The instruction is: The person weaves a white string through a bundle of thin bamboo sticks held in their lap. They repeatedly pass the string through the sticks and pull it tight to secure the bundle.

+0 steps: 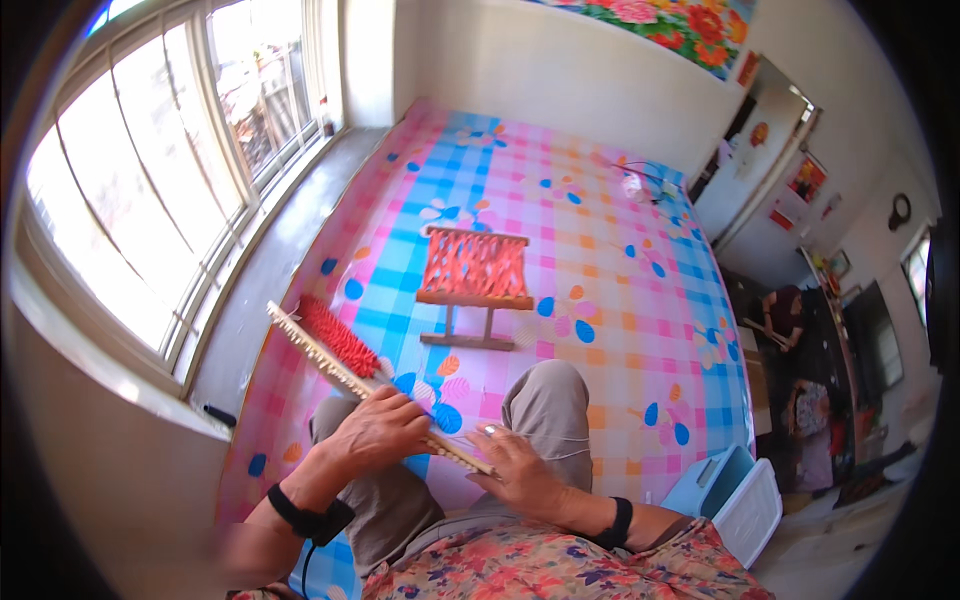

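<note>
A long narrow wooden strip point(318, 350), edged with a row of pale bumps, slants across my lap from upper left to lower right. Around its lower part my left hand point(385, 430) is closed. At the near end, my right hand point(525, 470) has thumb and fingers on either side of the strip. A thin pale thread point(555, 437) runs past the right fingers and over my right knee. Shaggy red material point(338, 335) lies along the strip's far side; whether it is attached cannot be made out. Ahead stands a small stool point(475, 268) with a red woven seat.
A colourful checked floor covering point(620, 340) spreads around me. Barred windows point(150, 150) and a grey ledge point(270, 260) are on the left. A light blue bin point(705, 480) and white lid point(750, 515) sit at the right. Another person point(783, 318) is farther right.
</note>
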Demonstrator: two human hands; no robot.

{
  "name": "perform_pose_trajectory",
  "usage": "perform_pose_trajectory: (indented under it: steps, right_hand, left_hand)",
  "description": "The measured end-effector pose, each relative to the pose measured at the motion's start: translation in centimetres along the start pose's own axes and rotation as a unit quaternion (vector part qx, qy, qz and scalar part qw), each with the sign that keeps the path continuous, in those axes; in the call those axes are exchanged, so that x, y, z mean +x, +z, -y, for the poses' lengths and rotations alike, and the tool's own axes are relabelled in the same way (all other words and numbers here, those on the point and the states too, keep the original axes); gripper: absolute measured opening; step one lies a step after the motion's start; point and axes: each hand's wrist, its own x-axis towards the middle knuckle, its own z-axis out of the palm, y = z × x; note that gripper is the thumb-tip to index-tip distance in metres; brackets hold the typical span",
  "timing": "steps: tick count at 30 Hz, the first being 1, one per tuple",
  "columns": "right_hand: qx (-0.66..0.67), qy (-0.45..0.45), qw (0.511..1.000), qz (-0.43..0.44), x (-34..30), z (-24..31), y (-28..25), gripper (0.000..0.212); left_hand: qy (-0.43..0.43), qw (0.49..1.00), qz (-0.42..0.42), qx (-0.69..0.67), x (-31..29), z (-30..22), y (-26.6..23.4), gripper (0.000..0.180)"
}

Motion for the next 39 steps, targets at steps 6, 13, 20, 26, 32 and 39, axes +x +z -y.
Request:
perform_pose_trajectory:
  steps: [6, 13, 20, 26, 32, 39]
  right_hand:
    - [0.189, -0.021, 0.979, -0.070, 1.2, -0.7, 0.0, 0.050]
    - [0.284, -0.121, 0.929, -0.204, 4.3, -1.2, -2.4, 0.032]
    - [0.255, -0.161, 0.929, -0.215, 7.1, 0.2, -5.2, 0.032]
    - [0.209, -0.283, 0.898, -0.263, 9.8, 2.9, -9.9, 0.028]
    - [0.171, -0.355, 0.872, -0.292, 8.7, 3.2, -12.5, 0.030]
    - [0.130, -0.360, 0.879, -0.286, 5.6, 1.9, -11.7, 0.031]
  left_hand:
    - [-0.077, 0.996, -0.047, -0.002, 1.1, -1.5, -2.5, 0.028]
    - [-0.105, 0.985, -0.138, 0.024, 3.4, -3.0, -5.0, 0.029]
    - [-0.134, 0.969, -0.188, 0.085, 3.7, -5.2, -8.4, 0.029]
    - [-0.202, 0.949, -0.219, 0.106, 2.5, -7.7, -11.3, 0.026]
    - [-0.235, 0.949, -0.190, 0.095, 2.8, -10.1, -11.1, 0.027]
    - [-0.199, 0.975, -0.050, 0.090, 3.4, -11.7, -10.4, 0.033]
